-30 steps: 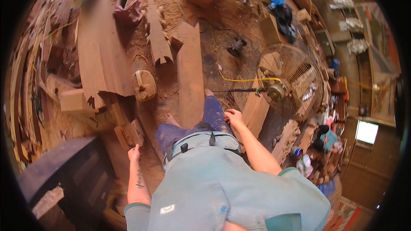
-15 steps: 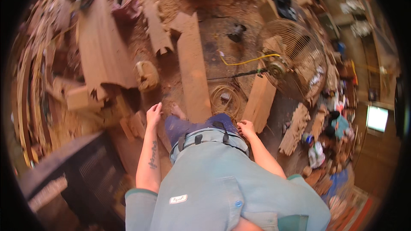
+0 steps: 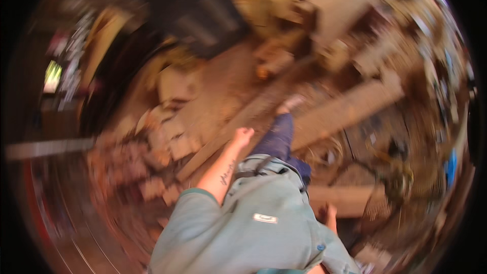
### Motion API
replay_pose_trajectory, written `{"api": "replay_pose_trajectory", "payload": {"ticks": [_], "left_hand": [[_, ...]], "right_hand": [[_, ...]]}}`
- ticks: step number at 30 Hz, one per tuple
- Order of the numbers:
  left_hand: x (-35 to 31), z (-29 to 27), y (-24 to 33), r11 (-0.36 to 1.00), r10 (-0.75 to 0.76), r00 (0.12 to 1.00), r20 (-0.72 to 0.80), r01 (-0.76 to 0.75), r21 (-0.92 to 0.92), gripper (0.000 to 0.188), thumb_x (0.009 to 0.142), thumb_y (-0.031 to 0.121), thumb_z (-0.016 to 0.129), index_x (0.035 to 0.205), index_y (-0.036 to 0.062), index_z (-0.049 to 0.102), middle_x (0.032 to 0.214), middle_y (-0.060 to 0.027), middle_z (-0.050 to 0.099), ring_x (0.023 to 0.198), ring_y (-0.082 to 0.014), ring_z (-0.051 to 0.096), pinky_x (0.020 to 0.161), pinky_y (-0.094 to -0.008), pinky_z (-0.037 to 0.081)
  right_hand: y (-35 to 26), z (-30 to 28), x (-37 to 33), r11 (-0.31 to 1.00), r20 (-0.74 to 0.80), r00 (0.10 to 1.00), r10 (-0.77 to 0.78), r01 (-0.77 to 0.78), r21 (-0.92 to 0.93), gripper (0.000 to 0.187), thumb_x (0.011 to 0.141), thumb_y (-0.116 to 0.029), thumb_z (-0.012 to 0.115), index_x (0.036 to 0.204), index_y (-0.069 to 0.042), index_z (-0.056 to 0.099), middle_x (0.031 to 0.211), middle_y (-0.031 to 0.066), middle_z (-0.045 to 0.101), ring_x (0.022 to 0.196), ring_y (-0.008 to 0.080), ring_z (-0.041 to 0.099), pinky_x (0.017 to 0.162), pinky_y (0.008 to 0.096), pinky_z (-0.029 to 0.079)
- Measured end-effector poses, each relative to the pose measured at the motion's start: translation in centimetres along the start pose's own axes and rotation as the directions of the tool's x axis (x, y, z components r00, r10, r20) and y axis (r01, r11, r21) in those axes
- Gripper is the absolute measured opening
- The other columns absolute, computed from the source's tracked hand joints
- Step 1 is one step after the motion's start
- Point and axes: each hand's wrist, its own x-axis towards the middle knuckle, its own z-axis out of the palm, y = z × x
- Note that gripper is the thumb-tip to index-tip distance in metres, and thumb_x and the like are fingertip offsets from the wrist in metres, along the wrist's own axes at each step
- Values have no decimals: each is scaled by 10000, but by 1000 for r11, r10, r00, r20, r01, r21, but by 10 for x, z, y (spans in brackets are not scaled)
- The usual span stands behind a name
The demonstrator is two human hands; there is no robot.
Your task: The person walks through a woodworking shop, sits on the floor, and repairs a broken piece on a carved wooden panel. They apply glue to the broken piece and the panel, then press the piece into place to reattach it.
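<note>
My left hand (image 3: 244,136) hangs in front of my left hip, its fingers curled together with no object visible in them. Below it, blurred, runs a narrow wooden strip (image 3: 213,149) along the floor. My right hand (image 3: 329,214) is low beside my right hip, smeared by motion, so its fingers cannot be read. It is nearest to a wooden beam (image 3: 350,198) on the floor. A long wide plank (image 3: 345,109) lies ahead of my legs, close to my bare foot (image 3: 291,104).
Wood offcuts (image 3: 170,134) are heaped at the left. A dark box-shaped object (image 3: 210,20) stands at the far side. Coiled cable (image 3: 324,155) lies right of my legs, with a wire-caged fan (image 3: 401,182) beyond it. More rough timber (image 3: 335,5) fills the far right.
My view has swung to the left; the plank, coil and fan now sit further right. The dark box has shifted from lower left to the top. One leg is stepping forward.
</note>
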Motion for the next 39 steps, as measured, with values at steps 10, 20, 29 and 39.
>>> {"api": "replay_pose_trajectory", "payload": {"ticks": [10, 20, 29, 39], "left_hand": [[-184, -35, -297, 930, -367, 880, -303, 344, -129, 524, 888, 476, 610, 858, -39, 702, 885, -218, 703, 827, -267, 666, 750, -432, 506], [-185, -34, -260, 879, -421, 888, -186, 348, -325, 343, 900, 245, 527, 1095, 19, 696, 1071, -259, 668, 1020, -324, 671, 851, -419, 505], [-85, -100, -442, 967, -245, 966, -82, 250, 55, 345, 903, 288, 561, 1027, -3, 699, 998, -252, 685, 961, -338, 683, 822, -416, 504], [103, -363, -386, 887, -213, 975, 63, 220, -405, 474, 948, 401, 598, 1248, 34, 584, 1008, -70, 679, 796, -154, 650, 562, -254, 450]], "right_hand": [[-128, 48, 39, 853, 290, 814, -503, 522, 14, 236, 854, -291, 659, 854, -67, 587, 606, 37, 575, 475, 185, 554, 422, 310, 427], [-129, 88, -40, 746, 270, 869, -414, 494, -447, 304, 921, -217, 610, 1126, 7, 593, 856, 127, 674, 650, 222, 670, 557, 329, 544], [-25, 100, -87, 919, -205, 910, -361, 309, -245, 405, 918, -230, 594, 1235, 12, 519, 991, 210, 668, 749, 295, 690, 597, 353, 545], [271, 291, -231, 998, -293, 954, -59, 50, -38, 253, 890, -216, 649, 1064, -44, 587, 785, 104, 661, 599, 230, 664, 490, 328, 506]]}}
